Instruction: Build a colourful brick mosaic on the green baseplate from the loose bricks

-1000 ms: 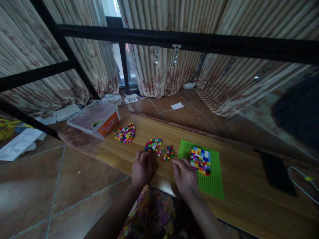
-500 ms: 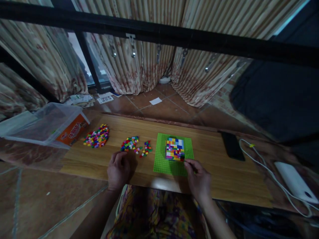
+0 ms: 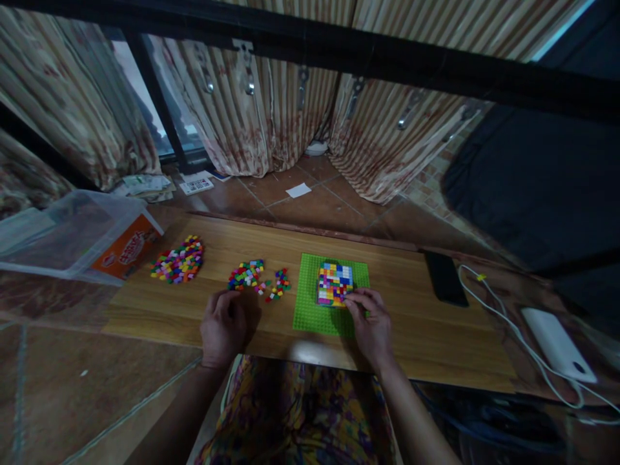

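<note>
On a green studded baseplate (image 3: 306,316) stands a low, square block of multicoloured toy bricks (image 3: 334,284). My right hand (image 3: 372,326) is at its near right corner, thumb and forefinger pinched together against the bricks there. The small brick at those fingertips is mostly covered. My left hand (image 3: 223,328) rests on the wooden board with its fingers curled in, just in front of a small pile of loose bricks (image 3: 246,274). Whatever it may hold is hidden. A few scattered bricks (image 3: 278,284) lie between that pile and the baseplate.
A larger brick pile (image 3: 179,259) lies at the board's left, beside a clear plastic box (image 3: 82,258) with an orange label. To the right are a black phone (image 3: 445,278), a white power bank (image 3: 559,342) and a white cable (image 3: 508,316). A dark rail (image 3: 310,48) crosses beyond.
My right hand has moved slightly up and left, its fingertips now over the block's near right corner, where a dark red brick showed before. The left hand stays curled. The whole view has shifted a little.
</note>
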Action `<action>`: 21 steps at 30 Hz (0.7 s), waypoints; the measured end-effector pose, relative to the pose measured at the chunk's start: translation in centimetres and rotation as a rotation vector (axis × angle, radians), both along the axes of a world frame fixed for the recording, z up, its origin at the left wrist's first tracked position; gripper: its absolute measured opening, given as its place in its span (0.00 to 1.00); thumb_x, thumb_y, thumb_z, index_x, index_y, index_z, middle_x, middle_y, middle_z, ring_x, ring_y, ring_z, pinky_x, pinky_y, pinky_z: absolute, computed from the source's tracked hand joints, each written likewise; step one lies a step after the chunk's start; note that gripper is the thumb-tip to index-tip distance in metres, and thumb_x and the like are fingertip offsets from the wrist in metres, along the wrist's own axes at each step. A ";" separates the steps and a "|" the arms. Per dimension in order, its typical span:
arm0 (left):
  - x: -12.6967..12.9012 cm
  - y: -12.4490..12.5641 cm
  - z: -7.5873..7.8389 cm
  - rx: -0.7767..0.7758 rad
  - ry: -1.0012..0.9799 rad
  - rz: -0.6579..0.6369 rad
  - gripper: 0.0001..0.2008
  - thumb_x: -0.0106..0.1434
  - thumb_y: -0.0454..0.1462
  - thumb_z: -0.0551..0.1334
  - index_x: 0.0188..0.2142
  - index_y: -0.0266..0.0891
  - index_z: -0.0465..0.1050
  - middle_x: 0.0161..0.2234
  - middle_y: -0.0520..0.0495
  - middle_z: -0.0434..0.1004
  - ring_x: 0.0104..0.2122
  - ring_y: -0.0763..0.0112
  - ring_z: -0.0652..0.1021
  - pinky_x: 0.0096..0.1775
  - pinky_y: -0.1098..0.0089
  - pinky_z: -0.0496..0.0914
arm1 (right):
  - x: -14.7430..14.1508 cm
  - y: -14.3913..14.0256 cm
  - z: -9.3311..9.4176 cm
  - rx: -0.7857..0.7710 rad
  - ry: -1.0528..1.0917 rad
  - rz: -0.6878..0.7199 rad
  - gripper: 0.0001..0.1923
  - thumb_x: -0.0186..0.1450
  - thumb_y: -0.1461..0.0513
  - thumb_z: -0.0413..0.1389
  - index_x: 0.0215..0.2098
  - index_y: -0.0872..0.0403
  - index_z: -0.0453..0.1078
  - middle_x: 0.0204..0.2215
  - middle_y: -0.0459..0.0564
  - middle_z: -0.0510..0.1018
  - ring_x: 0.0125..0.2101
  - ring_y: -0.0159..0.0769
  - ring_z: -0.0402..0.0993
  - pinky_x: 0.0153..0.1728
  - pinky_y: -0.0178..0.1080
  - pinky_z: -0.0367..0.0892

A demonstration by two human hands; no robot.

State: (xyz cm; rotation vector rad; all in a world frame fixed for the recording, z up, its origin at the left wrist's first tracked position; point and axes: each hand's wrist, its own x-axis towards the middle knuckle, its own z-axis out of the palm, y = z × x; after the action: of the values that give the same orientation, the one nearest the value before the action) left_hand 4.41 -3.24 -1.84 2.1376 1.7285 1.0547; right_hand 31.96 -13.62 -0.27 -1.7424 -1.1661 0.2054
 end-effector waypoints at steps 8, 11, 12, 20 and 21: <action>0.3 -0.2 0.6 0.003 -0.017 -0.007 0.08 0.61 0.34 0.55 0.38 0.39 0.71 0.39 0.44 0.73 0.40 0.65 0.75 0.42 0.67 0.71 | -0.2 0.2 -0.3 0.016 0.099 -0.015 0.09 0.62 0.56 0.57 0.33 0.51 0.77 0.39 0.50 0.72 0.42 0.38 0.69 0.45 0.43 0.65; 0.3 -0.2 0.6 0.007 -0.031 -0.016 0.08 0.60 0.34 0.55 0.38 0.39 0.71 0.39 0.44 0.73 0.40 0.65 0.75 0.43 0.66 0.71 | -0.4 0.3 -0.7 0.039 0.183 -0.037 0.09 0.61 0.56 0.57 0.32 0.52 0.77 0.39 0.50 0.72 0.42 0.38 0.69 0.45 0.43 0.65; 0.3 -0.2 0.6 0.008 -0.037 -0.019 0.08 0.60 0.34 0.55 0.37 0.39 0.71 0.39 0.44 0.73 0.40 0.65 0.75 0.43 0.66 0.71 | -0.5 0.3 -0.8 0.043 0.218 -0.044 0.10 0.60 0.55 0.58 0.32 0.52 0.77 0.38 0.50 0.72 0.42 0.38 0.69 0.45 0.43 0.65; 0.2 -0.2 0.3 -0.018 -0.038 -0.017 0.08 0.61 0.34 0.55 0.38 0.39 0.71 0.40 0.43 0.72 0.41 0.66 0.75 0.43 0.67 0.70 | -0.6 0.2 -0.9 0.042 0.380 -0.080 0.11 0.57 0.55 0.60 0.32 0.53 0.77 0.38 0.50 0.74 0.43 0.38 0.69 0.47 0.43 0.64; 0.2 -0.2 0.3 -0.021 -0.040 -0.014 0.08 0.61 0.35 0.55 0.38 0.39 0.71 0.40 0.43 0.73 0.40 0.65 0.75 0.43 0.67 0.70 | -0.6 0.2 -1.0 0.040 0.389 -0.078 0.11 0.57 0.55 0.60 0.32 0.53 0.77 0.38 0.50 0.75 0.43 0.38 0.69 0.47 0.43 0.64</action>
State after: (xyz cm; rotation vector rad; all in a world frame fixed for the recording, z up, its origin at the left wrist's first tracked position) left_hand 4.62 -3.46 -1.56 2.0989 1.6971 1.0633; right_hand 31.36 -13.46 -1.22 -1.6188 -0.8126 0.4490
